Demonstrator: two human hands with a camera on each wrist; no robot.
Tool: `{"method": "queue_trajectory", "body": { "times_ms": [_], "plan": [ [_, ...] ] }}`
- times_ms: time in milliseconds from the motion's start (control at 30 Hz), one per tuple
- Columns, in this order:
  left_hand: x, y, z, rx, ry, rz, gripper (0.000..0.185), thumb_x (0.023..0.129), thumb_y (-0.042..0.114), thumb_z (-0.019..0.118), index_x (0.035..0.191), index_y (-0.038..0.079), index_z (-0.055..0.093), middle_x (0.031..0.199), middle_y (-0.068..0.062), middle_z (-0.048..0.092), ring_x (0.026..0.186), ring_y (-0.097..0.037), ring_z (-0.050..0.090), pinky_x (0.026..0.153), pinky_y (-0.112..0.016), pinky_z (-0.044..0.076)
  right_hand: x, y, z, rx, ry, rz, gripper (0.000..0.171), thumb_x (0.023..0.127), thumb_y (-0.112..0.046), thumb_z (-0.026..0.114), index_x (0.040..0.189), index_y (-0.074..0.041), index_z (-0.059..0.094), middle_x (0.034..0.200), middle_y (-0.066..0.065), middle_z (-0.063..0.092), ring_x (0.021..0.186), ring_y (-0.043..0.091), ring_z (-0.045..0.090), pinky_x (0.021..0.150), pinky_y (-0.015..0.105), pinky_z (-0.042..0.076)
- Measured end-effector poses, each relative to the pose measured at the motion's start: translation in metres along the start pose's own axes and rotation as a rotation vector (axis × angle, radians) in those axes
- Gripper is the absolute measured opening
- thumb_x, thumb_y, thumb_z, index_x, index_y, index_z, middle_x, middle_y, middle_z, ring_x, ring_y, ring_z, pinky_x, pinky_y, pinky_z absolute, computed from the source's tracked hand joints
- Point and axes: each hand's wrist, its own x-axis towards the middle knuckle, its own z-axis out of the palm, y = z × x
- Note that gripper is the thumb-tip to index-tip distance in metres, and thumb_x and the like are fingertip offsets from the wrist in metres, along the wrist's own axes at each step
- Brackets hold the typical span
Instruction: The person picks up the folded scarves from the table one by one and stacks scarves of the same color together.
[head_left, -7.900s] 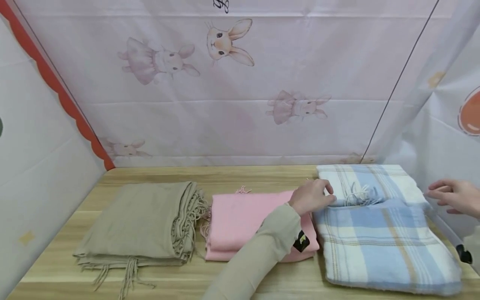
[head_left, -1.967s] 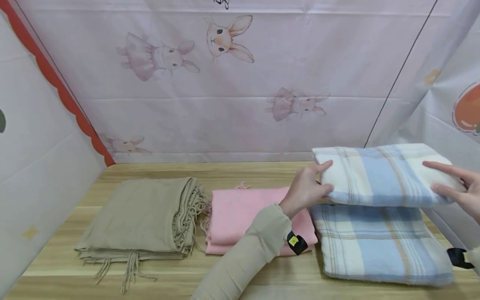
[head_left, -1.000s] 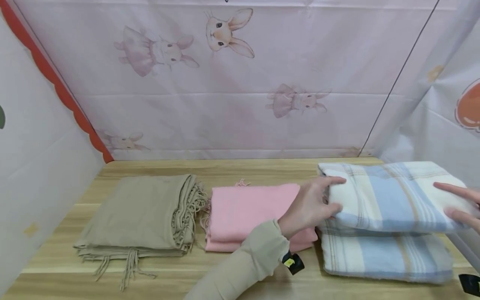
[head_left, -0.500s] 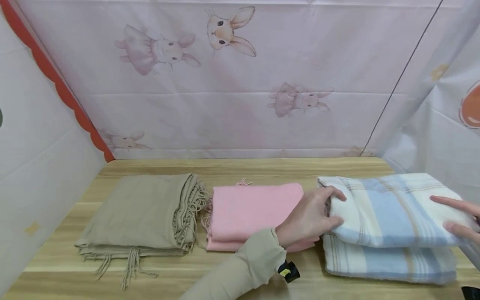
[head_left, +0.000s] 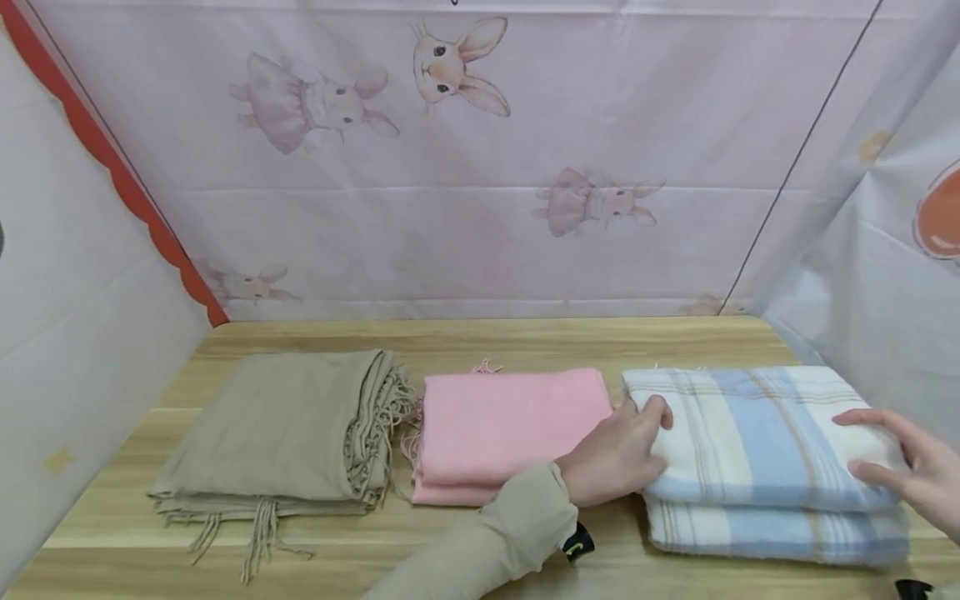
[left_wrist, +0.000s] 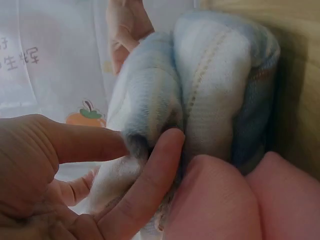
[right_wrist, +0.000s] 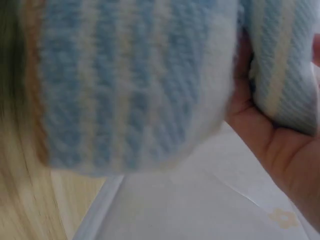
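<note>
A blue, white and tan plaid scarf [head_left: 772, 442] lies folded in thick layers at the right of the table. My left hand [head_left: 618, 454] grips the left end of its upper layer. In the left wrist view, the thumb and fingers of my left hand [left_wrist: 30, 170] pinch that end beside the lower fold [left_wrist: 215, 85]. My right hand [head_left: 918, 475] holds the opposite end, thumb nearer me. The right wrist view has my right hand [right_wrist: 280, 150] curled round the upper layer [right_wrist: 285, 65], with the thicker lower fold [right_wrist: 125, 90] alongside.
A folded pink scarf [head_left: 510, 425] lies just left of the plaid one, partly behind my left hand. Farther left is a folded olive-beige scarf [head_left: 277, 429] with loose fringe. A rabbit-print cloth backdrop [head_left: 420, 233] hangs behind the wooden table [head_left: 480, 337].
The plaid scarf's far part, flat at first with its fringe showing, has been lifted by both hands, brought toward me and lowered onto the near part. The other scarves stay put.
</note>
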Motion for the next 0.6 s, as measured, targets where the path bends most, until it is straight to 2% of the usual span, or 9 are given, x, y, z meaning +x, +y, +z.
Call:
{"method": "queue_trajectory", "body": {
  "times_ms": [67, 133, 267, 333, 400, 500, 533, 600],
  "plan": [
    [0.004, 0.0, 0.001, 0.021, 0.013, -0.007, 0.039, 0.09, 0.004, 0.068, 0.12, 0.022, 0.051, 0.098, -0.001, 0.05, 0.059, -0.012, 0.047, 0.053, -0.022, 0.042, 0.002, -0.001, 0.002, 0.0, 0.0, 0.012, 0.067, 0.085, 0.014, 0.071, 0.122, -0.041, 0.058, 0.118, -0.041, 0.039, 0.105, -0.021, 0.037, 0.076, 0.007, 0.032],
    [0.008, 0.0, 0.001, 0.022, 0.026, -0.018, 0.039, 0.091, 0.003, 0.067, 0.121, 0.022, 0.051, 0.1, -0.002, 0.05, 0.056, -0.013, 0.046, 0.051, -0.022, 0.042, 0.005, -0.001, 0.004, 0.02, 0.002, 0.002, 0.066, 0.086, 0.014, 0.069, 0.122, -0.04, 0.059, 0.118, -0.042, 0.04, 0.11, -0.022, 0.034, 0.085, 0.004, 0.027],
    [0.018, -0.001, 0.0, 0.034, 0.055, -0.024, 0.037, 0.092, 0.0, 0.065, 0.121, 0.019, 0.051, 0.103, -0.004, 0.051, 0.05, -0.011, 0.039, 0.047, -0.021, 0.039, 0.015, 0.0, 0.007, 0.043, -0.022, 0.006, 0.06, 0.092, 0.008, 0.066, 0.124, -0.042, 0.055, 0.12, -0.042, 0.039, 0.116, -0.024, 0.027, 0.089, 0.0, 0.017],
    [0.023, -0.001, 0.0, 0.041, 0.074, -0.031, 0.036, 0.092, 0.0, 0.065, 0.12, 0.018, 0.051, 0.105, -0.005, 0.052, 0.049, -0.01, 0.037, 0.045, -0.021, 0.038, 0.02, 0.0, 0.008, 0.045, -0.038, 0.024, 0.055, 0.096, 0.004, 0.064, 0.124, -0.042, 0.053, 0.12, -0.042, 0.037, 0.121, -0.022, 0.022, 0.104, 0.007, 0.012],
    [0.028, -0.002, -0.001, 0.035, 0.086, -0.04, 0.035, 0.093, -0.001, 0.065, 0.12, 0.017, 0.052, 0.106, -0.006, 0.052, 0.047, -0.01, 0.034, 0.044, -0.021, 0.036, 0.025, 0.001, 0.01, 0.056, -0.054, 0.053, 0.048, 0.099, 0.001, 0.062, 0.127, -0.036, 0.053, 0.12, -0.042, 0.034, 0.13, -0.016, 0.016, 0.117, 0.023, 0.005],
    [0.035, -0.003, -0.002, 0.033, 0.098, -0.061, 0.035, 0.093, 0.0, 0.065, 0.12, 0.017, 0.052, 0.108, -0.007, 0.052, 0.048, -0.011, 0.036, 0.045, -0.021, 0.038, 0.033, 0.002, 0.011, 0.04, -0.052, 0.055, 0.043, 0.099, 0.002, 0.06, 0.128, -0.028, 0.054, 0.12, -0.042, 0.032, 0.134, -0.012, 0.012, 0.117, 0.023, 0.001],
    [0.037, -0.003, -0.002, 0.029, 0.101, -0.068, 0.035, 0.093, 0.0, 0.064, 0.121, 0.017, 0.052, 0.109, -0.007, 0.053, 0.049, -0.011, 0.038, 0.046, -0.021, 0.039, 0.035, 0.002, 0.011, 0.032, -0.05, 0.051, 0.041, 0.099, 0.003, 0.06, 0.129, -0.025, 0.054, 0.12, -0.041, 0.032, 0.134, -0.011, 0.013, 0.113, 0.016, 0.004],
    [0.041, -0.004, -0.004, 0.022, 0.106, -0.081, 0.036, 0.093, -0.001, 0.064, 0.121, 0.017, 0.052, 0.111, -0.008, 0.053, 0.051, -0.012, 0.039, 0.048, -0.022, 0.04, 0.039, 0.003, 0.011, 0.022, -0.049, 0.059, 0.04, 0.098, 0.004, 0.06, 0.129, -0.02, 0.055, 0.121, -0.038, 0.033, 0.138, -0.007, 0.013, 0.105, 0.009, 0.008]
  ]
}}
